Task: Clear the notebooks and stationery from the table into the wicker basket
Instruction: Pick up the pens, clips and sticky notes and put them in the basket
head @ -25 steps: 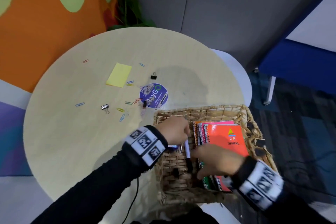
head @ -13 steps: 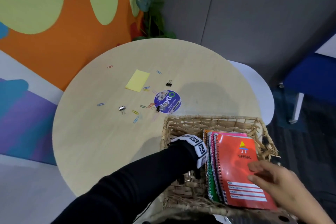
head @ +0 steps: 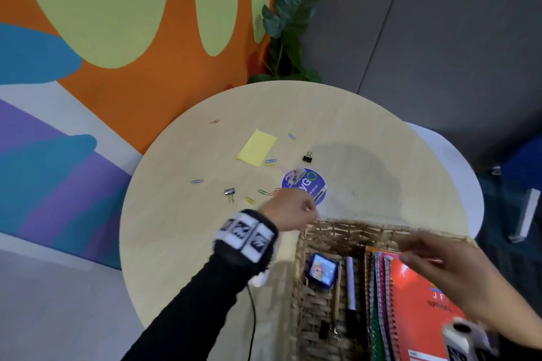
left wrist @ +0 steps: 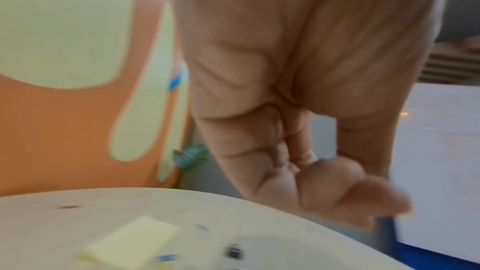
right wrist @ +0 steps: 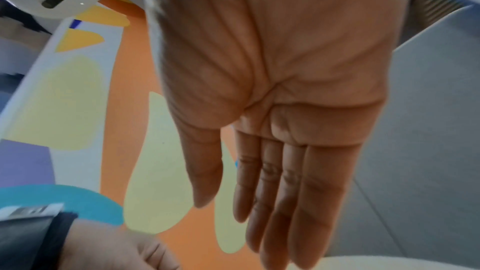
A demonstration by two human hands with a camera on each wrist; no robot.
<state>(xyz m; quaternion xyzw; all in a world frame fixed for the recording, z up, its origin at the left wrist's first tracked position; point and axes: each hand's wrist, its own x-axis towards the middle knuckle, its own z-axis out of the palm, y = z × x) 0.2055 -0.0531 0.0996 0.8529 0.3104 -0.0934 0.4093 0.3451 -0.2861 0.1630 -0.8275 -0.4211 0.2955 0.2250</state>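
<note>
In the head view the wicker basket (head: 328, 231) sits at the near right edge of the round table (head: 181, 243), its near end cut off by the frame. Inside lies a stack of spiral notebooks (head: 410, 302), long axes running from near to far, the top one orange; how many lie beneath is hard to count, though at least four coloured edges show. Beside them a marker (head: 350, 281) lies lengthwise along the same direction, with a blue square item (head: 321, 269) next to it at the far left corner. The right hand (head: 457, 275) hovers over the notebooks, blurred, hiding part of the orange cover. The left hand (head: 290, 211) hangs over the table just beyond the basket's far left corner, fingers curled under; this view does not show whether it holds anything. On the table lie one yellow sticky pad (head: 257, 147), its long axis slanting from near left to far right, two binder clips, a black one (head: 307, 158) and a silver one (head: 229, 193), a round purple sticker (head: 305, 183), and roughly nine scattered paper clips, some too small to be sure of. The left wrist view, heavily blurred, shows the fingers (left wrist: 337, 192) bent loosely inward with nothing between them, above the sticky pad (left wrist: 132, 241). The right wrist view shows the palm flat, fingers (right wrist: 285, 192) straight and together, empty.
</note>
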